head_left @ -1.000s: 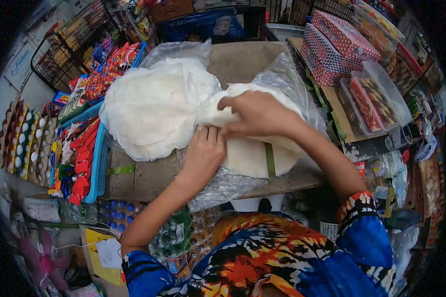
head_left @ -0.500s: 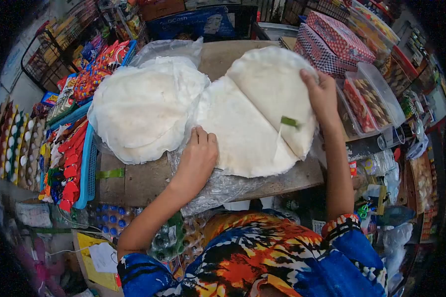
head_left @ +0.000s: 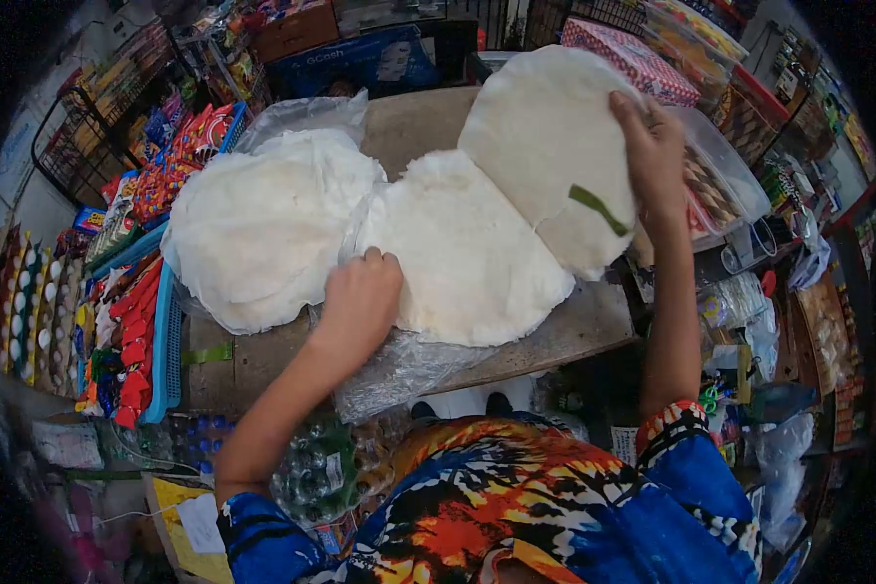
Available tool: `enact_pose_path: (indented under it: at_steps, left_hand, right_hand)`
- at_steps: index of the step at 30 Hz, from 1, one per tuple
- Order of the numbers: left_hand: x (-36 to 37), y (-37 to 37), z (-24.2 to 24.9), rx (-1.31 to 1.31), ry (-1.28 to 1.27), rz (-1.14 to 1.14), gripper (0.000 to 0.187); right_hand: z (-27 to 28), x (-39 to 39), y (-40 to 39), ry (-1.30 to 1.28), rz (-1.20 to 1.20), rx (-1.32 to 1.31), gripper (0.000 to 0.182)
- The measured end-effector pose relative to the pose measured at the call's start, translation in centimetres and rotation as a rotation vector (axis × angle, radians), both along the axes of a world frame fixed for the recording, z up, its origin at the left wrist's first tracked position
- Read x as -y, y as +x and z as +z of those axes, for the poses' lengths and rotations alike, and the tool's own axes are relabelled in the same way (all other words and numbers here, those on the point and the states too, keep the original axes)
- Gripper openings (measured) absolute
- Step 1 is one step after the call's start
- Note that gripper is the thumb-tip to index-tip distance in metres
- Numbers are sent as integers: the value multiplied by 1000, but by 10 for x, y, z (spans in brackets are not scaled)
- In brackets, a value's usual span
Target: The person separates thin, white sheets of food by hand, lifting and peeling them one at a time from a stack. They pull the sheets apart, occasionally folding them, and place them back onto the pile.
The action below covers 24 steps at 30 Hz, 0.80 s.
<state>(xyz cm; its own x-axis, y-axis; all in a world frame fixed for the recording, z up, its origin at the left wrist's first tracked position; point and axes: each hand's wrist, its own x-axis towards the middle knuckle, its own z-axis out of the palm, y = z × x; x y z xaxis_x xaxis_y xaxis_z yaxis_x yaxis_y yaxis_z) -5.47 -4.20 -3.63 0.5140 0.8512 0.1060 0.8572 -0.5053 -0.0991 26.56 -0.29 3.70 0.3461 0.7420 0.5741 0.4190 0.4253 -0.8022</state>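
Observation:
My right hand is closed on the right edge of a thin, round, off-white wrapper sheet, raised at the upper right of a stack. A green leaf-like strip shows against its lower part. Below and left of it lies the stack of wrapper sheets. At that stack's left edge my left hand has its fingers curled down; whether they pinch a sheet or the clear plastic is hidden. A second, ragged-edged stack of white sheets rests farther left.
Under the stacks is a worn wooden table, with another green strip near its left front. A blue basket of snack packets borders the left. At right stand a plastic container of rolled sticks and a red-and-white checked box.
My right hand has carried its sheet up and away, parting it further from the stack. The green strip has swung lower. My left hand stays at the stack's left edge.

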Motion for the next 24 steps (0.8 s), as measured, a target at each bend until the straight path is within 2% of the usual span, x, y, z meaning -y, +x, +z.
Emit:
enact_pose_path:
  at_steps: [1,2,4,6,7,9,12,13,15,17,20,24]
  left_hand:
    - [-6,4,11,-9,-139,48,15]
    - [-14,11,11,-8,-138,48,15]
    - [-32,29,2,355,144,-271,27]
    - [-48,48,-9,411,190,-449,46]
    - [-50,56,-19,409,187,-445,46]
    - [-55,72,-34,432,-64,-439,57]
    - [-57,74,-41,290,-75,-380,59]
    - [-55,76,-44,293,-89,-382,59]
    - [-56,78,-40,290,-71,-312,58]
    - [-55,78,-41,282,-54,-299,56]
    - [-56,79,-44,274,-17,-286,56]
    - [-56,83,-41,299,-5,-258,53]
  right_hand:
    - [-1,1,-10,3,40,-7,31]
    - [-6,-3,-8,5,40,-6,31]
    - [-19,-15,-5,25,63,141,31]
    - [-24,-12,-16,-7,56,117,31]
    - [-26,-9,-21,-22,44,109,31]
    - [-31,-2,-25,0,15,92,32]
    - [-37,18,-23,-50,-15,-29,32]
    - [-33,33,-24,-152,-77,53,32]
    - [-37,59,-34,-202,-47,46,31]
    - [-51,92,-48,-544,126,-196,30]
    - [-72,132,-76,-693,258,-421,30]
    - [-78,150,-75,-637,252,-552,29]
